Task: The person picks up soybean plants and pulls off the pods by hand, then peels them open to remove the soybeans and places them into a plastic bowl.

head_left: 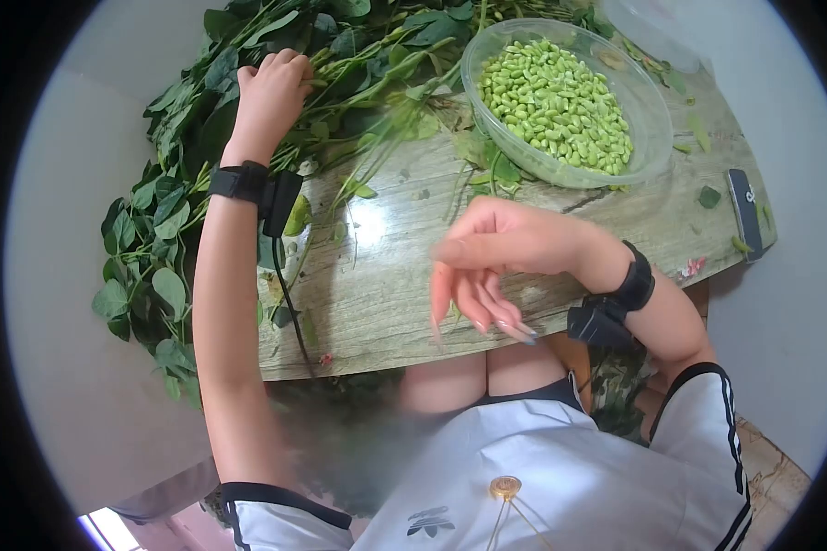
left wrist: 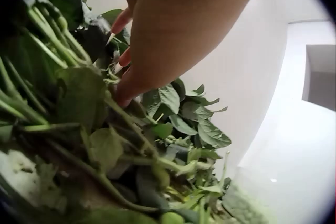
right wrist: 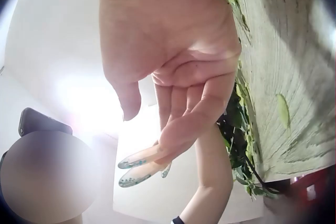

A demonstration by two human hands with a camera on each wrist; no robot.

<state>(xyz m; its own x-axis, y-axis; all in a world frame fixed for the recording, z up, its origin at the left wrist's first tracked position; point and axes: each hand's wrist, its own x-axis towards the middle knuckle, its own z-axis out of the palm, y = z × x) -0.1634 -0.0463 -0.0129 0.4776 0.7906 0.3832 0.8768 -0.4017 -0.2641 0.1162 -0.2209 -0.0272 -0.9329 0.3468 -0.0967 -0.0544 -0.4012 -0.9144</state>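
In the head view, my left hand (head_left: 276,96) is at the upper left, among a heap of leafy soybean plants (head_left: 170,197). The left wrist view shows its fingers (left wrist: 125,58) curled into the soybean stems (left wrist: 58,43), partly hidden by leaves. My right hand (head_left: 505,248) hovers above the front of the table, blurred in the head view. The right wrist view shows its palm bare and its fingers (right wrist: 178,129) loosely bent, with nothing in them. Beyond it stands a clear plastic bowl (head_left: 654,138) filled with shelled green beans (head_left: 560,106).
The wood-patterned table (head_left: 404,321) carries scattered leaf bits and loose pods. A phone (head_left: 744,211) lies at its right edge. A cable (head_left: 289,303) runs down from the left wrist camera. Pale walls (head_left: 101,275) stand on both sides.
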